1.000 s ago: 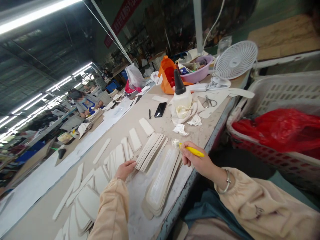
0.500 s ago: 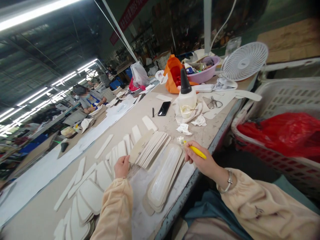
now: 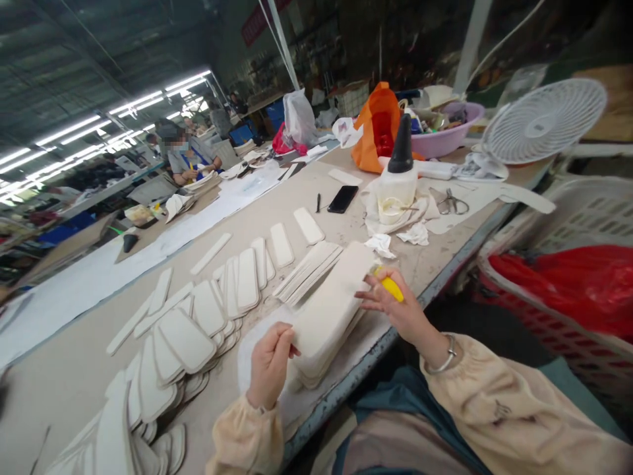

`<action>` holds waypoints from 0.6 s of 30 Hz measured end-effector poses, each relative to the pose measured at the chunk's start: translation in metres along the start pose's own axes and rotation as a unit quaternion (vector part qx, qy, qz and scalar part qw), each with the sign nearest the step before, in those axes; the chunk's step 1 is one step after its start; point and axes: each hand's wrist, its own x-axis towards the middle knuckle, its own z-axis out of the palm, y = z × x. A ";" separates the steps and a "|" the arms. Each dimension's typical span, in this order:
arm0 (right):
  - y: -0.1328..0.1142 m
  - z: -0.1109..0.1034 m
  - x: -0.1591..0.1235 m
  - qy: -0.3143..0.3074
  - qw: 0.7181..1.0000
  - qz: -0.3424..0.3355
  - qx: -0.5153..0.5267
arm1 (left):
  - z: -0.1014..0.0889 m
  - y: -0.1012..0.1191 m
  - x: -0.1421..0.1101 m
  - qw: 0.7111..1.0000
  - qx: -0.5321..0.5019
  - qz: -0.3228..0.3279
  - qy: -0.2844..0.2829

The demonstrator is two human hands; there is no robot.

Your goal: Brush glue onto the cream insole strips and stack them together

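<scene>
My left hand (image 3: 271,361) pinches the near end of a long cream insole piece (image 3: 332,305) that lies on top of a stack at the table's near edge. At the piece's far end my right hand (image 3: 393,305) grips a yellow-handled brush (image 3: 390,286), its free fingers spread against the piece. Just beyond lies a fanned stack of similar pieces (image 3: 309,266). To the left, several more cream pieces (image 3: 190,335) overlap in rows on the table (image 3: 89,369).
A glue bottle with a black nozzle (image 3: 398,178), crumpled tissues (image 3: 380,244), scissors (image 3: 449,201), a phone (image 3: 343,198), an orange bag (image 3: 374,126), a purple basin (image 3: 445,136) and a white fan (image 3: 544,122) stand beyond. A basket with red plastic (image 3: 568,277) sits right. Another person (image 3: 185,158) works far left.
My left hand picked a cream piece from the fanned stack and carried it right, laying it over the glued stack. My right hand moved to steady its far end.
</scene>
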 end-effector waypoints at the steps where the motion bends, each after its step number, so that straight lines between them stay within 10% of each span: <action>1: -0.001 0.002 -0.001 0.005 1.000 0.004 0.015 | 0.006 -0.001 -0.003 1.000 -0.005 -0.018 -0.009; 7: 0.002 0.018 0.002 0.065 0.995 -0.011 -0.078 | 0.017 -0.012 -0.014 0.998 0.018 -0.054 -0.017; 18: 0.041 0.030 0.003 0.120 0.978 -0.049 -0.165 | -0.008 -0.068 -0.065 0.984 0.098 -0.031 0.145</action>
